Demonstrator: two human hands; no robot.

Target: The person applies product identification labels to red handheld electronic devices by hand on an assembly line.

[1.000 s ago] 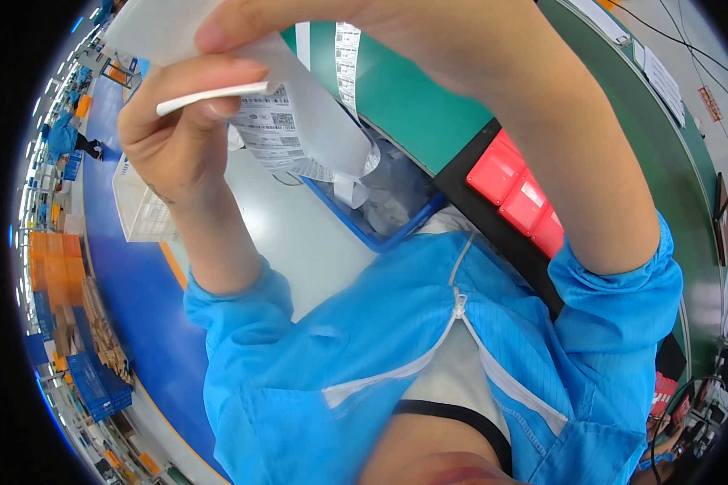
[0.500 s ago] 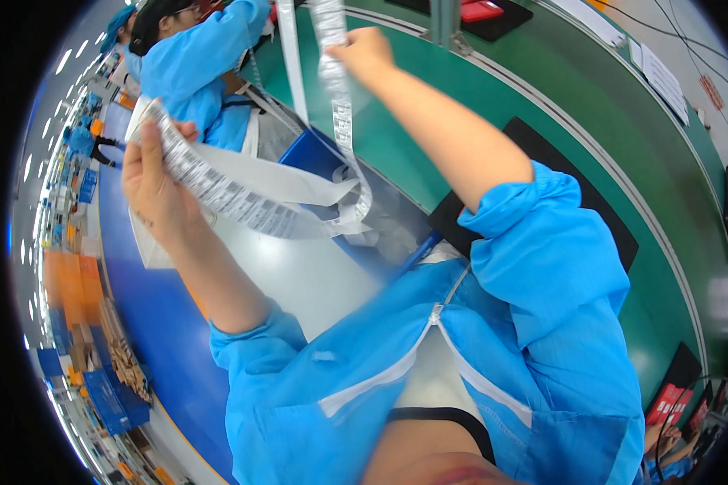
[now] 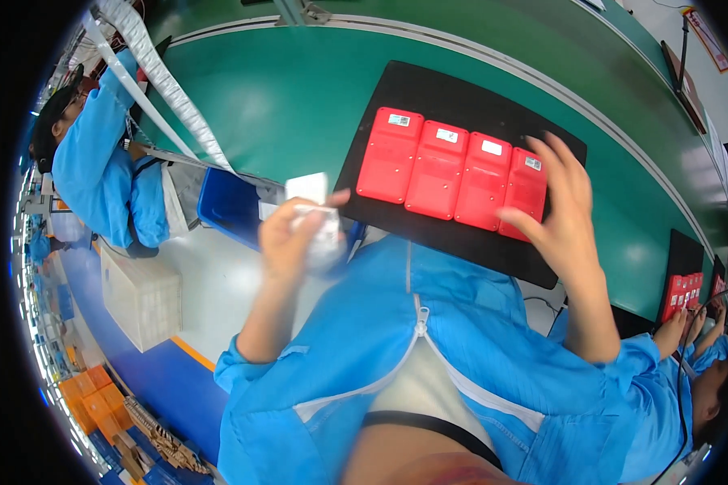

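Note:
My left hand (image 3: pixel 285 246) is closed on a label strip (image 3: pixel 327 234), white and blurred by motion, left of the black mat (image 3: pixel 421 85). A white piece (image 3: pixel 306 187) stands up beside its fingers. Several flat red cases (image 3: pixel 438 174) lie side by side on the mat, each with a small pale label near its far end. My right hand (image 3: pixel 570 214) is over the rightmost red case (image 3: pixel 526 190), its fingers spread and its thumb across the case's near part. Whether it touches the case I cannot tell.
The mat lies on a green bench (image 3: pixel 275 97). Long white strips (image 3: pixel 174 89) hang at the upper left, by a blue bin (image 3: pixel 218 202). A co-worker (image 3: pixel 97 153) in blue sits at left; another (image 3: pixel 663 388) works at right. A pale crate (image 3: pixel 141 299) stands on the floor.
My view has swung right, bringing the red cases into sight. My right hand has let go of the hanging strip and come over the cases. My left hand has moved right and nearer the mat.

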